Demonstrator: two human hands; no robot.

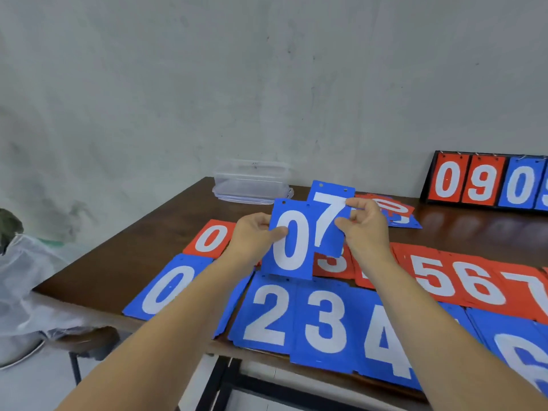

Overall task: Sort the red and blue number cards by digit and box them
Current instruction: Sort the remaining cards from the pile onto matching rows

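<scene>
The left hand [255,232] pinches the blue 0 card [292,241] at its left edge, fingers [278,231] clamped on it; the right hand [366,226] pinches the blue 7 card [329,215] at its right edge. The 7 sits just behind the 0, and both are held above the tabletop [166,226]. Below the fingers lie sorted cards, among them a blue 3 card [324,321] and a red 5 card [434,277]; beyond the fingers stands a clear plastic box [252,180].

We find bare wood on the table [166,221] at the back left, and on the right between the red cards [462,280] and the upright scoreboard [486,182]. Blue cards [296,318] cover the near edge. A plastic box [252,180] stands by the wall [267,84]. Over the middle, our left hand [252,232] and right hand [367,229] hold a 0 card [292,241] and a 7 card [329,215] up, partly screening the loose pile [397,213] behind.
</scene>
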